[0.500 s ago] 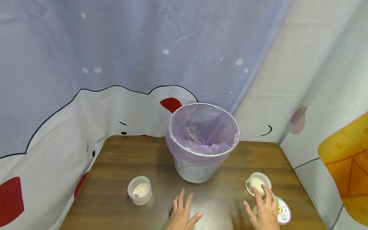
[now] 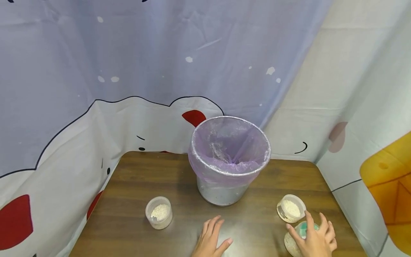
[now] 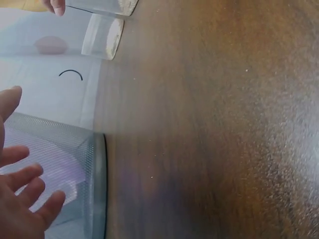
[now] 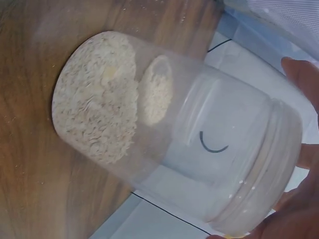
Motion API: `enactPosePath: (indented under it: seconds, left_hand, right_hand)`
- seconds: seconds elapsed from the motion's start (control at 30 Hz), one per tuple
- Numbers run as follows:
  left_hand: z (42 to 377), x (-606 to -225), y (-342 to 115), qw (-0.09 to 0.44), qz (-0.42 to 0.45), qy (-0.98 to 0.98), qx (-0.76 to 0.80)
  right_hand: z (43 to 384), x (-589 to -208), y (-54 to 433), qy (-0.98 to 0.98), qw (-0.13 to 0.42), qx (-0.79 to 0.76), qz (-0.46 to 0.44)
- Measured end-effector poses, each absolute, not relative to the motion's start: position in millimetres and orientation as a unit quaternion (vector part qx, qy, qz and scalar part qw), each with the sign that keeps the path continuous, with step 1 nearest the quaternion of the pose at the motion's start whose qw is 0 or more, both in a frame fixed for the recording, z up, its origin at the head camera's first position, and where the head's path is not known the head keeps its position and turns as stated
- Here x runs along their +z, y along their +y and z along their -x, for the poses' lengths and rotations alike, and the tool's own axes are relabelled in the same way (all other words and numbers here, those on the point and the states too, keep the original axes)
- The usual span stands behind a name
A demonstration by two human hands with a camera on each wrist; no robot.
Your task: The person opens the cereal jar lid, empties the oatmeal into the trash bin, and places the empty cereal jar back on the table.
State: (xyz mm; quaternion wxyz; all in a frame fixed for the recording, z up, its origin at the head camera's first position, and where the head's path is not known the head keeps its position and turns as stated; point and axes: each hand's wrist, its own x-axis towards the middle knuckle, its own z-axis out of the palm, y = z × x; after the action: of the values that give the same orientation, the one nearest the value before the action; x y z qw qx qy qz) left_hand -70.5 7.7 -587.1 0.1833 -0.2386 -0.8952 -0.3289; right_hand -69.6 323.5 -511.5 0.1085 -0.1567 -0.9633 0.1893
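Note:
My right hand (image 2: pixel 316 239) is spread over a clear jar (image 2: pixel 291 245) with a green-patterned lid (image 2: pixel 303 228), thumb on the left and fingers on the far side. In the right wrist view the jar (image 4: pixel 99 104) stands part-filled with pale flakes, and fingers (image 4: pixel 301 74) stand apart around its lid end. Just beyond it sits a small clear cup (image 2: pixel 291 208) of pale flakes. My left hand (image 2: pixel 208 241) hovers low over the table's front with loosely spread fingers and holds nothing. Left of it stands another cup of flakes (image 2: pixel 158 213).
A metal mesh bin (image 2: pixel 221 192) lined with a purple plastic bag (image 2: pixel 229 142) stands at the middle back of the brown wooden table (image 2: pixel 154 171). A printed curtain (image 2: pixel 144 53) hangs behind and along the sides.
My right hand has shifted right, from beside the jar's lid to over it. My left hand has moved slightly right and down. The view has turned slightly left.

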Motion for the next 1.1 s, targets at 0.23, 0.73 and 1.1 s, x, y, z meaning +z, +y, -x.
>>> enactPosePath:
  seconds: [0.23, 0.73, 1.1]
  left_hand:
    - [73, -584, 12, 0.156, 0.244, -0.881, -0.373]
    - [74, -575, 13, 0.036, 0.238, -0.887, -0.394]
    - [71, -577, 16, 0.047, 0.249, -0.890, -0.380]
  right_hand:
    - [69, -513, 329, -0.962, 0.082, 0.198, 0.171]
    - [64, -520, 331, -0.956, 0.036, 0.211, 0.200]
    - [59, -517, 315, -0.950, 0.046, 0.223, 0.215]
